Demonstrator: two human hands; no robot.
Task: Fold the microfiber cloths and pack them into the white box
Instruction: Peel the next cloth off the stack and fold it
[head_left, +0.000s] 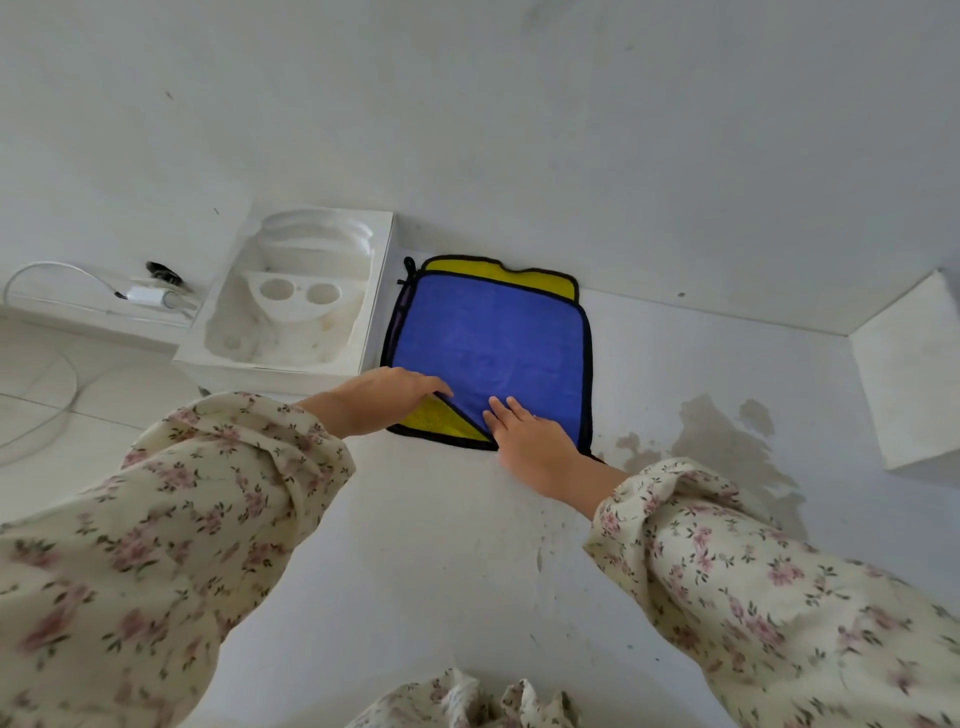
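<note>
Since the cloth (493, 343) lies flat on the table (415, 545) right beside the box (380, 312), packing should be a short reach imo. R hand (530, 441) is flat, fingers straight, prob pinning the blue layer so it won't slide. L hand (384, 397) bends over the near-left corner, where yellow shows underneath; can't tell if it's pinching tho. Fold's not done yet.

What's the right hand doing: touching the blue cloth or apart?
Touching. The head view shows the right hand lying flat on the blue cloth, fingers straight on the fabric.
</note>
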